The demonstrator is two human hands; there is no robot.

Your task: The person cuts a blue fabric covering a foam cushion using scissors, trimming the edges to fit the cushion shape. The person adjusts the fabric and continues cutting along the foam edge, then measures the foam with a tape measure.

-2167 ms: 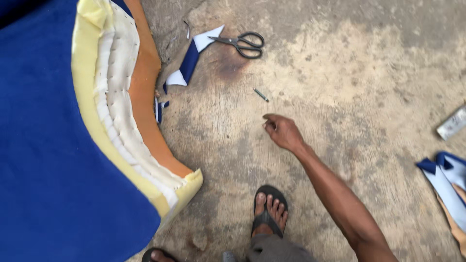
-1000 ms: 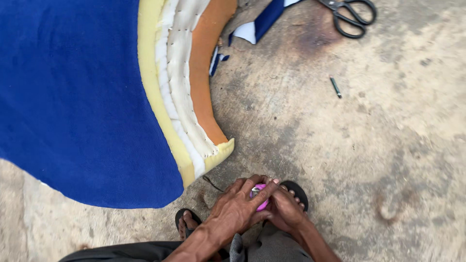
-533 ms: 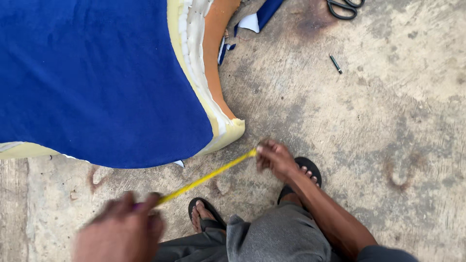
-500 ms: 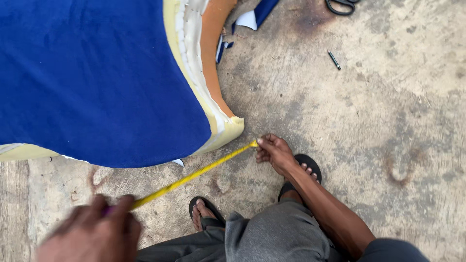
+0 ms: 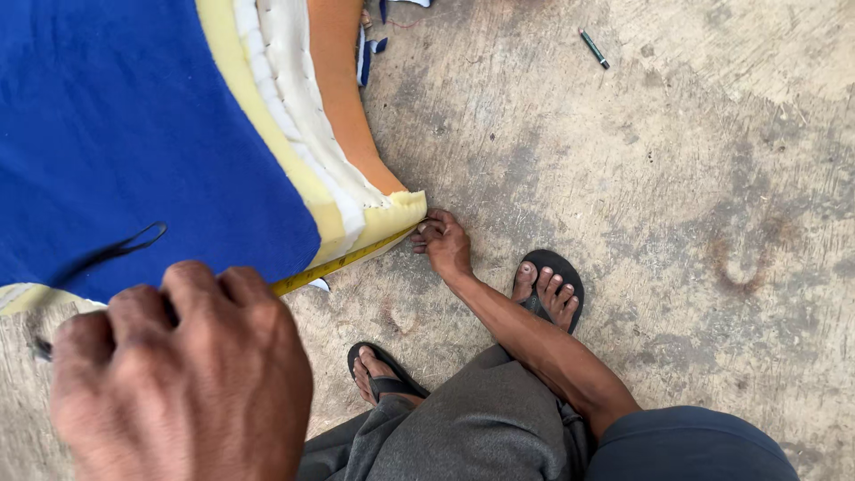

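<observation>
The left hand (image 5: 183, 374) is raised close to the camera, closed into a fist around one end of a yellow measuring tape (image 5: 343, 261); what it grips is hidden behind the knuckles, though a thin dark loop (image 5: 120, 249) trails out above it. The right hand (image 5: 443, 243) reaches down to the floor, its fingers pinched on the other end of the tape and pressed against the lower corner of the foam cushion (image 5: 321, 169). Held that way from both ends, the tape runs taut and straight along the cushion's bottom edge, which reads as a way of taking that edge's length. The cushion stands on the concrete floor (image 5: 677, 205), its face covered in blue fabric (image 5: 125, 134) and its side showing stacked layers of yellow, white and orange foam. The person's feet in black sandals (image 5: 554, 283) are planted just below the corner, with grey trousers (image 5: 481, 428) beneath. Well apart, near the top edge, a small green pencil-like stick (image 5: 594, 48) lies on the floor, and scraps of blue and white cloth (image 5: 368, 53) sit beside the orange foam.
</observation>
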